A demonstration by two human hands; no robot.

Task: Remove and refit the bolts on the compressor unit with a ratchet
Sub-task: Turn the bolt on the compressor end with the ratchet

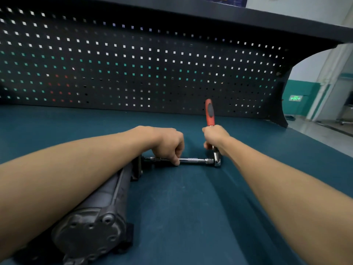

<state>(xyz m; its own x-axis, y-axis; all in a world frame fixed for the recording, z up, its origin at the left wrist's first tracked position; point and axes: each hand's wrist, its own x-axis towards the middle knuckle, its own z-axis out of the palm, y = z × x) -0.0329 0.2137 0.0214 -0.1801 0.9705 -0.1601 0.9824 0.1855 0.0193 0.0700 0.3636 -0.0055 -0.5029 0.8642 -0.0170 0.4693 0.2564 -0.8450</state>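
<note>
Left hand [168, 144]: fingers curled down over the extension bar [193, 160], pinching it close to its socket end; fingertips partly hidden under the knuckles.

Right hand [215, 138]: clenched round the lower part of the ratchet [209, 112], whose red handle stands nearly upright above my fist; the chrome head shows just below, joined to the bar.

Compressor unit [99, 207]: dark cylinder lying on its side on the table [191, 217], running from the near left corner toward the middle. My left forearm covers much of its upper side, and its near end is cut off by the lower edge of view.

Bolt: not made out; the socket meets the unit's far end in shadow. The near end plate is blurred, so I cannot tell its bolts from empty holes.

Pegboard [133, 64]: dark, along the table's far edge.
</note>
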